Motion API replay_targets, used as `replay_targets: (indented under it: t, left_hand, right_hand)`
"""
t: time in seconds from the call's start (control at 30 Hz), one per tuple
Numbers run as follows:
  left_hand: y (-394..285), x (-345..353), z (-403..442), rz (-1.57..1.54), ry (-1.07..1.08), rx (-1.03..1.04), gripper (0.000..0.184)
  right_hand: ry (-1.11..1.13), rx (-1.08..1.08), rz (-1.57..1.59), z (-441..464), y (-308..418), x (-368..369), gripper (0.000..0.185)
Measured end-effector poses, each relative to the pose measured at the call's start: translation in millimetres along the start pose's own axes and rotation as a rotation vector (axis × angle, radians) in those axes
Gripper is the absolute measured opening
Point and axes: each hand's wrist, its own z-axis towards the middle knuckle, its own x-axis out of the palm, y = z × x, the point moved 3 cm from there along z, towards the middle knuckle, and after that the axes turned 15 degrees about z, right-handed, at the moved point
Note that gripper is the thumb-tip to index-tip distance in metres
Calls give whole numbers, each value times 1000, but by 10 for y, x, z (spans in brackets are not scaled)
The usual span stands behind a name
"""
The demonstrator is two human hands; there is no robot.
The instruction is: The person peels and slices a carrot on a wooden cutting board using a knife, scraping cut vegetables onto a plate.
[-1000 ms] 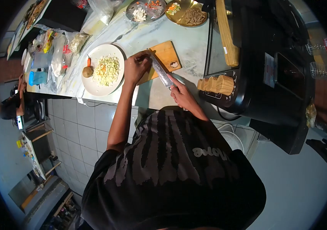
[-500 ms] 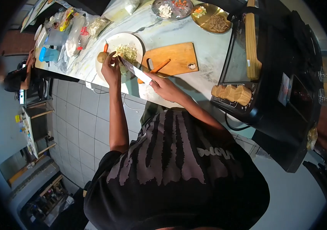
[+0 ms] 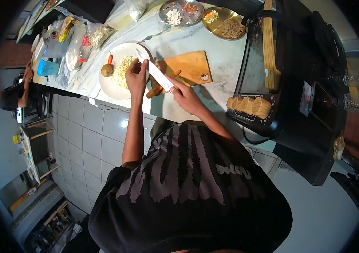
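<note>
My right hand (image 3: pixel 184 97) is closed round the handle of a knife (image 3: pixel 159 76), whose blade points up and left. At the blade's upper part is my left hand (image 3: pixel 136 78), its fingers pressed together near the edge; anything between them is too small to make out. The left hand overlaps the right side of a white plate (image 3: pixel 105 85) with chopped pale vegetables (image 3: pixel 122 69), an orange carrot (image 3: pixel 110 58) and a round brown item (image 3: pixel 107 70). Beneath the knife lies a wooden cutting board (image 3: pixel 194 65) with an orange-brown stick-like piece (image 3: pixel 154 91) on it.
Two round metal trays, one silver (image 3: pixel 183 19) and one golden (image 3: pixel 217 29), hold cut food at the back. Plastic bags (image 3: pixel 76 46) and a blue container (image 3: pixel 47 68) lie left. A black appliance (image 3: pixel 289 109) with wooden pieces (image 3: pixel 249 106) is right. Another person (image 3: pixel 13 95) is far left.
Both hands and the knife moved from over the board towards the plate, uncovering more of the board. Since the middle frame, the left hand has come nearer the plate's right side.
</note>
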Motion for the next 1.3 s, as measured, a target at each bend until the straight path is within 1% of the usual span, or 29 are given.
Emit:
replay_targets:
  t: [0.07, 0.1, 0.13, 0.17, 0.23, 0.27, 0.3, 0.37, 0.4, 0.43, 0.47, 0.5, 0.53, 0.57, 0.6, 0.63, 0.67, 0.7, 0.73, 0.77, 0.83, 0.87, 0.97, 1.1, 1.17, 1.2, 1.23, 1.27, 1.3]
  left_hand:
    - [91, -53, 32, -48, 11, -45, 39]
    - [140, -107, 58, -164, -7, -69, 34]
    - [189, -150, 75, -279, -26, -93, 31]
    - [227, -189, 93, -274, -30, -94, 31]
    - [176, -307, 118, -206, -144, -189, 30]
    - [282, -377, 193, -50, -106, -136, 35]
    - [76, -464, 178, 376, -81, -109, 38]
    - [344, -513, 301, 666, -132, -64, 41]
    - [323, -536, 309, 691, -119, -104, 31]
    - [239, -535, 289, 693, -107, -99, 31]
    - [112, -534, 258, 716, -197, 34, 25]
    - [0, -502, 228, 734, -289, 169, 22]
    - [-43, -391, 207, 632, -292, 176, 25]
    - [-151, -232, 157, 614, -303, 418, 27]
    - [-218, -11, 69, 461, -231, 468, 27]
    - [-252, 192, -62, 541, -34, 399, 27]
    - [-504, 350, -209, 662, 153, 481, 30]
    - [-649, 487, -322, 677, 276, 505, 31]
    - [-613, 609, -362, 724, 324, 524, 31]
    - [-581, 688, -373, 721, 325, 530, 31]
    - [-542, 805, -397, 861, 377, 565, 29]
    - [-536, 817, -414, 870, 336, 639, 26]
    - [-404, 889, -386, 833, 343, 644, 24]
    - [-425, 931, -395, 802, 311, 618, 20]
    - [-520, 918, -395, 815, 294, 552, 12]
    - [-534, 943, -393, 828, 304, 553, 9]
    - [-511, 970, -381, 840, 301, 561, 9]
    - [-400, 997, -336, 849, 264, 528, 15]
    - [-326, 1040, -308, 831, 303, 516, 19]
  right_hand:
    - [18, 16, -2, 34, 39, 55, 45]
    - [36, 37, -5, 37, 24, 79, 45]
    - [44, 65, -95, 52, 11, 80, 45]
    - [49, 65, -90, 53, 10, 81, 45]
    - [31, 19, -236, 30, 62, 54, 45]
    - [24, 17, -230, -9, 92, 11, 45]
    - [-12, 17, -285, -64, 210, -48, 45]
    - [-61, 22, -338, -192, 276, -195, 45]
    - [-119, 60, -382, -255, 264, -287, 45]
    - [-176, 100, -425, -332, 240, -378, 45]
    - [-239, 97, -363, -417, 191, -462, 46]
    - [-247, 101, -361, -478, 110, -512, 46]
    - [-345, 13, -351, -532, 83, -566, 46]
    - [-440, -74, -342, -599, 59, -624, 46]
    - [-441, 37, -328, -657, 31, -658, 47]
    - [-442, 40, -330, -702, 33, -667, 47]
    - [-419, 104, -359, -735, 16, -673, 47]
    - [-398, 167, -389, -771, 5, -671, 46]
    - [-403, 111, -383, -802, 26, -643, 48]
    - [-409, 109, -385, -825, 31, -633, 48]
    - [-413, 153, -349, -869, -9, -620, 49]
    - [-409, 168, -324, -880, -33, -613, 50]
    - [-388, 228, -352, -890, -69, -617, 50]
    - [-379, 201, -369, -890, -109, -619, 50]
    - [-413, -16, -376, -905, -181, -612, 50]
    - [-384, 106, -359, -897, -136, -610, 50]
    - [-354, 213, -348, -912, -67, -595, 49]
    - [-341, 176, -331, -930, -175, -601, 50]
    - [-345, 70, -288, -925, -172, -571, 51]
